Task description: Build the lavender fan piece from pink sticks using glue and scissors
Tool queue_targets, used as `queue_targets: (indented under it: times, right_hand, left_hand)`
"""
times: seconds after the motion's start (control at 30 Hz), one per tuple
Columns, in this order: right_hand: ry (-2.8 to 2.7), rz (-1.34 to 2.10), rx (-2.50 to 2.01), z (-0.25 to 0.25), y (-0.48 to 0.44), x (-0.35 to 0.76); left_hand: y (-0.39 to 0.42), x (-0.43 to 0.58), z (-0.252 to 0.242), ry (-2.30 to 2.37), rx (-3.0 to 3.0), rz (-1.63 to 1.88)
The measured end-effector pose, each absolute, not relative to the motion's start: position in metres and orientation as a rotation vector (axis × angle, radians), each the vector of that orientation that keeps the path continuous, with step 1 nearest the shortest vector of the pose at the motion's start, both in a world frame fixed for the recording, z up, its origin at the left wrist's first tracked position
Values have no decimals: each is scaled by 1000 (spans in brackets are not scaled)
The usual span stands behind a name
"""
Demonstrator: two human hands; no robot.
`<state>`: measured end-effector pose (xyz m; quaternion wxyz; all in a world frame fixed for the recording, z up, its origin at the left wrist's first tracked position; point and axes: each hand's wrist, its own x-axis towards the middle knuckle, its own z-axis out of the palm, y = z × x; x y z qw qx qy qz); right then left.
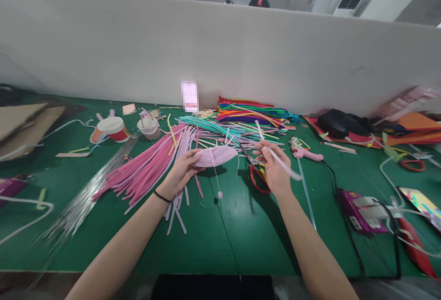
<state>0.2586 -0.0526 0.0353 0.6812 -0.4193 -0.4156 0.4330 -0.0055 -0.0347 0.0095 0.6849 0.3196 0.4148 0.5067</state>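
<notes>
My left hand (186,166) grips the left end of a pale lilac oval piece (220,156) that looks built from pipe cleaners laid side by side. A thin string hangs from it, with a small pale bead-like bit (220,195) lower down. My right hand (275,162) is closed on a single whitish pipe cleaner (284,167), blurred along its lower end. Scissors with red handles (257,181) lie just left of my right hand, partly hidden. Pink pipe cleaners (148,166) spread beside my left hand, with lilac ones under it.
Multicoloured pipe cleaners (248,115) and turquoise ones (210,125) lie at the back by the grey partition (220,52). A pink glue gun (306,153) rests to the right, near a purple power strip (361,212) with cables. Paper cup (113,129) and clear thin strips (93,194) are left.
</notes>
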Motion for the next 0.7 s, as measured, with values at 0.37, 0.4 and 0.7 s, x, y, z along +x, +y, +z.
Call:
queue_targets:
  times: [0.37,0.4,0.7]
  right_hand:
    - [-500,1203,-721,32,-43,268]
    - [-468,1204,-706,31,-42,269]
    - [-529,726,-962,26,-40,272]
  left_hand:
    - [-35,-12,24,512,741,1155]
    - [-37,-12,25,495,732,1148]
    - [-34,-6,4,914,822,933]
